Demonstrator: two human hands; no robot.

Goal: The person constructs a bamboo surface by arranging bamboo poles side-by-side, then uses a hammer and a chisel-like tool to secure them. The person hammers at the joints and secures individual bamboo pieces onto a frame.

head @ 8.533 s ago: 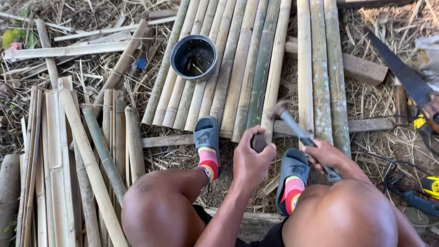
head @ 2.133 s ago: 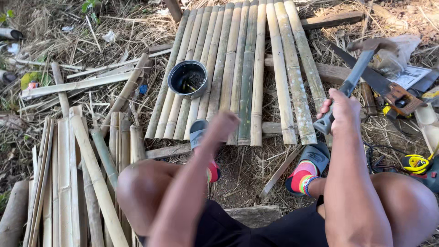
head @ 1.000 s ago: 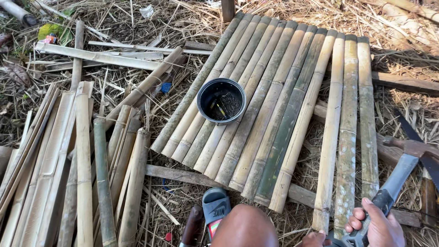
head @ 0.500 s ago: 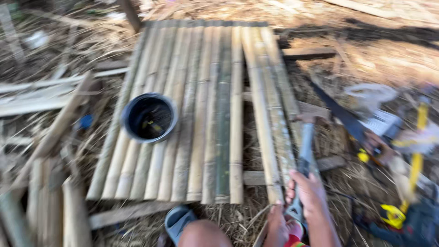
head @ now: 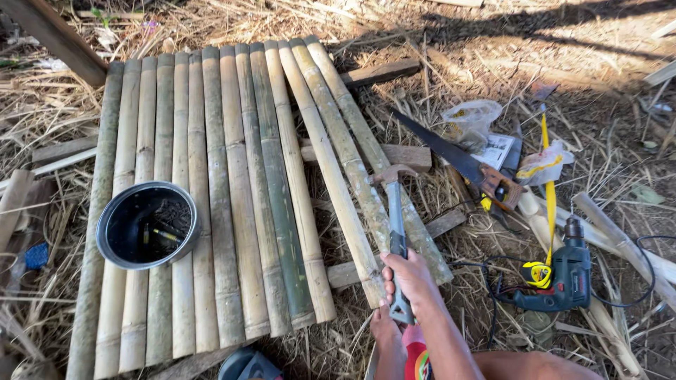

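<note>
Straw-strewn ground [head: 563, 63] spreads all around, dry and tangled. Bamboo panel [head: 211, 190], round pale and green poles laid side by side, fills the nine o'clock half. Right hand [head: 408, 281] at six o'clock clenches a claw hammer [head: 396, 211], its head resting on the rightmost poles. Left hand is out of sight.

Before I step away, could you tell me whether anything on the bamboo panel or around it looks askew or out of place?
The two rightmost pale bamboo slats splay diagonally, leaving a wedge-shaped gap from the parallel row of bamboo slats. The right hand holds a grey-handled claw hammer over them. A round black metal tin sits on the panel.
</note>
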